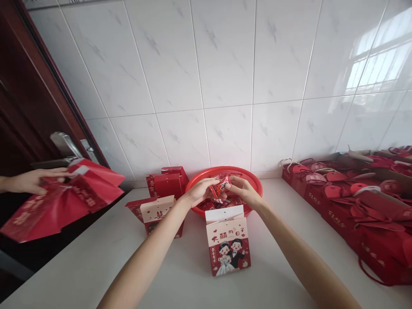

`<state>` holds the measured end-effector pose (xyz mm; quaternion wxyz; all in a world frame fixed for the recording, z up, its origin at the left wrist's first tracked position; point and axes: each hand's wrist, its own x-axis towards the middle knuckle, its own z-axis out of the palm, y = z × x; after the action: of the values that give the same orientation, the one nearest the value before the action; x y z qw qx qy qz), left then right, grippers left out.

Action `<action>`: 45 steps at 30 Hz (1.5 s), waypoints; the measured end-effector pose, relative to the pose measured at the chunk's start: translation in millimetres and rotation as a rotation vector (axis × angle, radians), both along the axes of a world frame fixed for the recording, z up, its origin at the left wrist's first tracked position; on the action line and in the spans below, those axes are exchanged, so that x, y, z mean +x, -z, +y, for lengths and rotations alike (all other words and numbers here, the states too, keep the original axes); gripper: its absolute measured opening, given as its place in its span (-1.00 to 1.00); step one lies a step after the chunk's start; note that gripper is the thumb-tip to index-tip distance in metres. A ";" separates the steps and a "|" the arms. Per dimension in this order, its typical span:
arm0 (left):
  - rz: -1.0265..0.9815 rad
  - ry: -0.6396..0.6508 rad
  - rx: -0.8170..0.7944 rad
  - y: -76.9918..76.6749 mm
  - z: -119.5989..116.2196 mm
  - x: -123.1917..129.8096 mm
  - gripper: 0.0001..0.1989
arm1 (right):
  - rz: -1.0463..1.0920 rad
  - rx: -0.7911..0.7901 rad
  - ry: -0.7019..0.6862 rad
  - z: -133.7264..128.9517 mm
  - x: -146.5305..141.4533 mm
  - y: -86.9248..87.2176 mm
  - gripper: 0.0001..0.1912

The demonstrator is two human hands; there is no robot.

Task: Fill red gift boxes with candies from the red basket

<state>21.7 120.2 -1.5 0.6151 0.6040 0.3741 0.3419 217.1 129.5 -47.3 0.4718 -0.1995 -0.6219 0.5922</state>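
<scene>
Both hands are over a red plastic basket (pixel 256 180) that holds several wrapped packets. My left hand (pixel 200 192) pinches the left side of a small red packet (pixel 219 188). On its other side, the fingers of my right hand (pixel 242 189) are closed on the same packet. An open-topped box (pixel 228 249) with a cartoon couple stands just in front of the basket, below my hands. To the left stand another cream and red box (pixel 157 216), partly hidden by my left forearm, and several red boxes (pixel 165 185).
At the far left another person's hand (pixel 28 180) holds red folded boxes (pixel 74 193) beside a dark door (pixel 28 98) with a metal handle. Large cartons (pixel 337 214) of red gift boxes line the right side of the white table (pixel 180 274). A tiled wall rises behind.
</scene>
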 end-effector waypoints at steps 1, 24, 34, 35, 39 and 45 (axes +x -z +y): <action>0.020 0.003 -0.006 0.9 0.0 2.0 -0.59 | 0.032 -0.019 0.039 1.9 -0.3 1.9 -0.64; 0.412 -0.256 0.509 5.4 20.8 -8.3 -0.56 | 0.264 -0.234 0.240 10.8 3.0 5.0 -0.59; 1.162 -0.065 0.413 14.8 52.0 -49.0 -0.73 | 0.274 -0.305 0.312 13.5 3.4 5.5 -0.75; 1.178 -0.068 0.413 19.8 55.0 -46.8 -0.69 | 0.270 -0.301 0.325 14.4 3.4 6.5 -0.76; 1.169 -0.063 0.406 29.6 63.9 -38.2 -0.69 | 0.251 -0.278 0.353 18.6 3.6 11.5 -0.73; 1.087 -0.031 0.367 22.7 59.2 -41.8 -0.79 | 0.200 -0.228 0.328 20.4 3.5 15.3 -0.55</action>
<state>-20.1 179.4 -24.2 0.2144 0.7845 0.5797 0.0507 220.6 149.9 -62.6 0.5955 -0.2904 -0.4604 0.5908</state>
